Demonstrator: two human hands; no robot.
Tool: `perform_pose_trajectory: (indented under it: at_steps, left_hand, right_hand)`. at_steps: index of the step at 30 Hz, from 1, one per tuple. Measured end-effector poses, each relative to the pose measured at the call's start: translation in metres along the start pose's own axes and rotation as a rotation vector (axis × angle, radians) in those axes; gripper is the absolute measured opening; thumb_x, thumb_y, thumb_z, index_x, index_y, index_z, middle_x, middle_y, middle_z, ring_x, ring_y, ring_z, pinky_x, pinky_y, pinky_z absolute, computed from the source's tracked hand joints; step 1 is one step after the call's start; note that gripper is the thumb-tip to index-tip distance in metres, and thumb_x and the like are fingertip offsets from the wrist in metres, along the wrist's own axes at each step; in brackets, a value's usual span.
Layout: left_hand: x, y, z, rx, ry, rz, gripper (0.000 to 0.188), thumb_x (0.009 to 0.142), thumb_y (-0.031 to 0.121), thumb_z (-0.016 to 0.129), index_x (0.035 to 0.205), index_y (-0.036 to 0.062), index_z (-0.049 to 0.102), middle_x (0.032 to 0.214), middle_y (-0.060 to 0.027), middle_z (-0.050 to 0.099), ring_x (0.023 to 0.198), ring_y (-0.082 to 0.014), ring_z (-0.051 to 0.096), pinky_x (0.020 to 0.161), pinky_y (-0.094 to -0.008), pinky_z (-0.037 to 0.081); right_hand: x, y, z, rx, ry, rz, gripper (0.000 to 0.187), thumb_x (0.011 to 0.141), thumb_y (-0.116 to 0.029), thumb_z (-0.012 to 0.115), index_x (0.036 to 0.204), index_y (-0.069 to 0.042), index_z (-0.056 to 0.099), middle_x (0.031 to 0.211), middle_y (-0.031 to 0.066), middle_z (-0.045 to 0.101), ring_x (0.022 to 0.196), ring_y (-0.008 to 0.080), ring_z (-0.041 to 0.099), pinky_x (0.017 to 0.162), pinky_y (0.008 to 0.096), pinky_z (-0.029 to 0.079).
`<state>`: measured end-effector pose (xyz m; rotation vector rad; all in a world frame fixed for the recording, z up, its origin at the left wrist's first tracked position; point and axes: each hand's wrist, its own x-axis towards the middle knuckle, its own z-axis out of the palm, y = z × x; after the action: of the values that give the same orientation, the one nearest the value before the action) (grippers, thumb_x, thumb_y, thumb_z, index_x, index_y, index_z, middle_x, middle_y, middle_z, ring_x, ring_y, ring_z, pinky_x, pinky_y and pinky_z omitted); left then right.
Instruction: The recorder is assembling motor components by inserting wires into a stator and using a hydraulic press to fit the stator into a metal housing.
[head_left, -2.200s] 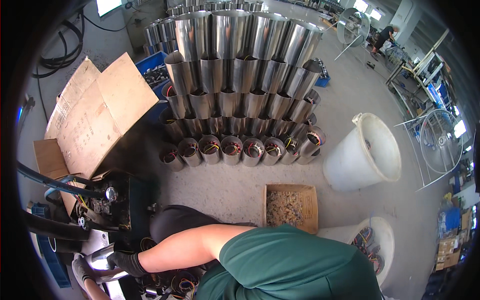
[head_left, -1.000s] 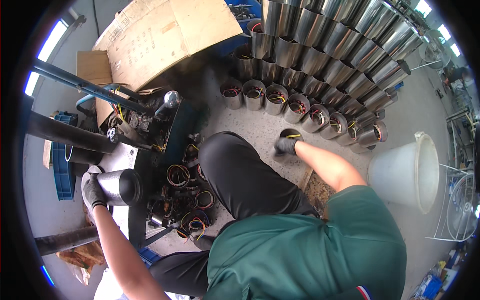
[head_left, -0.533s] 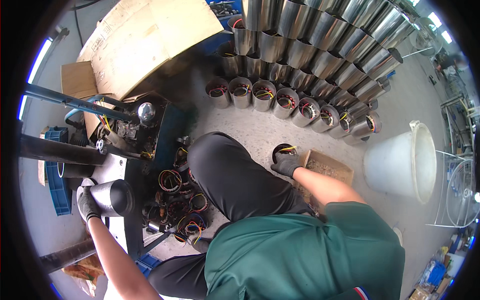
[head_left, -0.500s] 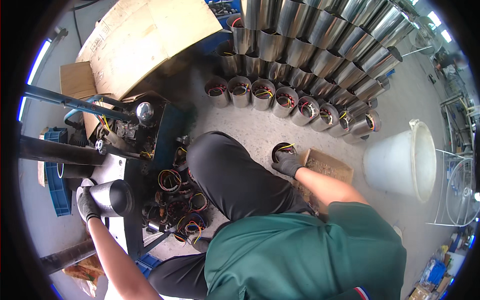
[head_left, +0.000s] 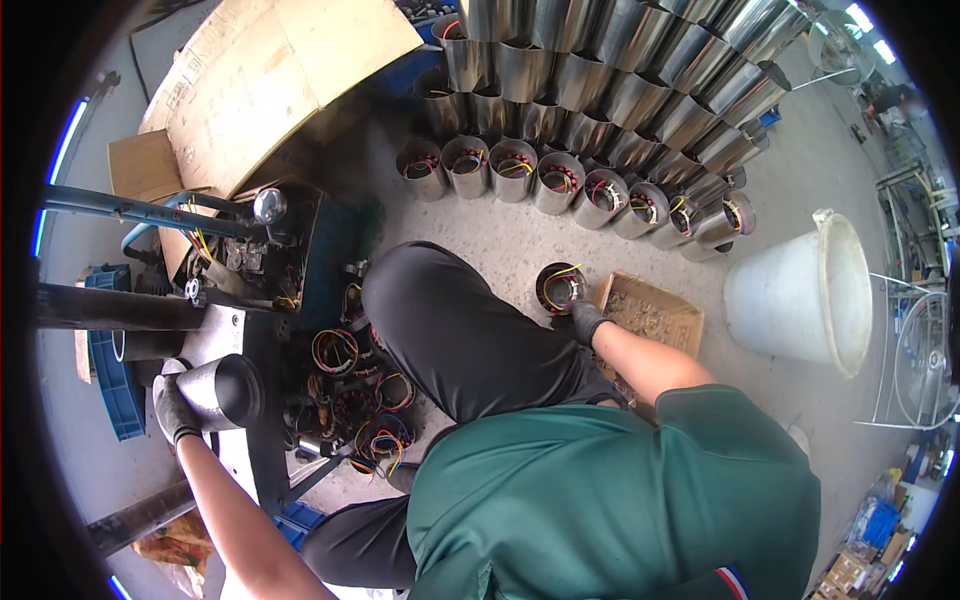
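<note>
My left hand, in a dark grey glove, is wrapped round the back end of a dark metal cylinder. That cylinder lies on its side on the pale machine table, its broad round end towards me. Low on my right, a metal sleeve with a wound coil and yellow and red wires inside stands on the floor. My gloved right hand is at its near right side; the fingers are partly hidden, and whether they still grip the sleeve is unclear.
Wired sleeves stand in a row ahead, with shiny empty tubes stacked behind. A cardboard box of scraps and a white bucket are on the right. Wired coils crowd the floor by my knee, beside the machine.
My right hand has drawn back towards me from the wired sleeve, exposing more of its opening. My left hand stays on the dark cylinder. The whole view has shifted slightly.
</note>
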<state>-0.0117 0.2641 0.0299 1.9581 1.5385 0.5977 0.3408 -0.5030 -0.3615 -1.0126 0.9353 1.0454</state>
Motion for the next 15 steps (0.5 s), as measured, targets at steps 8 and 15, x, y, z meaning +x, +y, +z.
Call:
perform_pose_trajectory:
  at_steps: [8,15]
  left_hand:
    - [0.003,-0.001,0.004,0.006,-0.044,0.007,0.071,0.101,0.06,0.065,0.134,-0.0017,0.072,0.122,-0.0136,0.076,0.108,-0.0242,0.069,0.097,-0.0366,0.053]
    - [0.0,-0.007,-0.014,-0.016,-0.03,0.006,0.066,0.103,0.056,0.062,0.135,-0.0014,0.071,0.125,-0.0137,0.076,0.111,-0.0243,0.069,0.1,-0.0361,0.052]
  right_hand:
    - [-0.031,-0.04,-0.011,-0.005,0.106,-0.377,0.009,0.094,-0.025,0.066,0.098,-0.018,0.067,0.07,0.0067,0.066,0.054,0.0254,0.061,0.046,0.0396,0.045]
    - [-0.114,-0.151,-0.019,0.157,0.429,-0.737,0.008,0.093,-0.022,0.066,0.096,-0.014,0.066,0.067,0.0051,0.067,0.046,0.0197,0.06,0.039,0.0364,0.045]
